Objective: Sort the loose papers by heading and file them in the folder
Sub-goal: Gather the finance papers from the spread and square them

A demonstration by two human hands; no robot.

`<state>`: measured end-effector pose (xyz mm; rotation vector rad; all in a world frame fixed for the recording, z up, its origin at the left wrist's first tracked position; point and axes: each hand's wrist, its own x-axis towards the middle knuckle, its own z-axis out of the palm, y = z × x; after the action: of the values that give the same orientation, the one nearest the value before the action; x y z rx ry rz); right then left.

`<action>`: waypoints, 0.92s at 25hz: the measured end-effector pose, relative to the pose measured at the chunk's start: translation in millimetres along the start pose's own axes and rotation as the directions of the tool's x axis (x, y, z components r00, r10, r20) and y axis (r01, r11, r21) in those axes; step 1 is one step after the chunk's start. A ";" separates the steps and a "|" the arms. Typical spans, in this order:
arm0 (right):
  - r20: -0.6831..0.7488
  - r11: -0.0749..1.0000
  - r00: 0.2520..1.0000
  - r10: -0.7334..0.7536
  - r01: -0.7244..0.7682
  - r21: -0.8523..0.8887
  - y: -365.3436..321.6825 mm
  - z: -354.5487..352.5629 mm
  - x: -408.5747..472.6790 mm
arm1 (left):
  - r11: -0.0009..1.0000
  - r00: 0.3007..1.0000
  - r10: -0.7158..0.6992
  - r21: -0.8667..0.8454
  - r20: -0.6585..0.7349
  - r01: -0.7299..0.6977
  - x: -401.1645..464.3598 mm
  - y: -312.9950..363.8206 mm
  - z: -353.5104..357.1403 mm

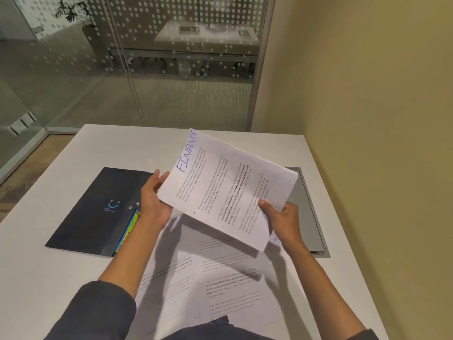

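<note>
Scene: A person stood at a white table [73, 278] in a corner by a glass partition [122, 69], both forearms reaching out over scattered printouts.

Held sheet: A page headed FINANCE [228, 190] in blue handwriting was raised clear of the table and tilted toward the camera, apparently so that its heading could be read before filing.

Right hand: The right hand [282, 219] pinched the sheet's near corner, thumb on top and fingers curled beneath, carrying most of the page's weight.

Left hand: The left hand [154, 200] steadied the opposite edge with its fingers loosely spread behind the paper rather than clamped, a light support that left the sheet free to swing toward the folder.

Loose papers: The remaining loose papers [220, 278] lay overlapped and skewed on the table just under the held page, directly before the person; their headings were mostly covered, so the categories could not be told.

Folder: The dark folder [93, 212], marked with a small smile logo, lay closed and flat to the left, touching the pile's edge; coloured tabs [127, 231] showed at its near side, probably the dividers for each heading.

Also on the table: A grey hatch panel [308, 212] sat flush on the right, behind the right hand.

Stage: Sorting looked barely begun, with most pages unfiled.
</note>
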<state>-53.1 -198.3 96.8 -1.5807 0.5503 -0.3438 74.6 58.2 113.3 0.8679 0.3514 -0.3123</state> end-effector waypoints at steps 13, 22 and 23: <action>-0.103 0.990 0.985 0.139 -0.141 -0.012 46.3 25.2 -6.7 | 0.689 0.999 0.043 0.724 -0.034 -0.005 1.0 -64.8 -22.2; -0.117 0.963 0.956 0.268 -0.269 0.007 69.8 27.1 -17.5 | 0.691 0.988 0.116 0.723 -0.100 -0.008 -12.7 -91.0 -45.4; -0.118 0.964 0.958 0.262 -0.264 0.000 69.8 26.5 -17.0 | 0.694 0.988 0.117 0.720 -0.100 -0.009 -13.2 -90.7 -44.5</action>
<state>-62.9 -168.2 27.1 -1.4857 0.8470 -0.2314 18.5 39.7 30.3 1.6919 0.3261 -0.3286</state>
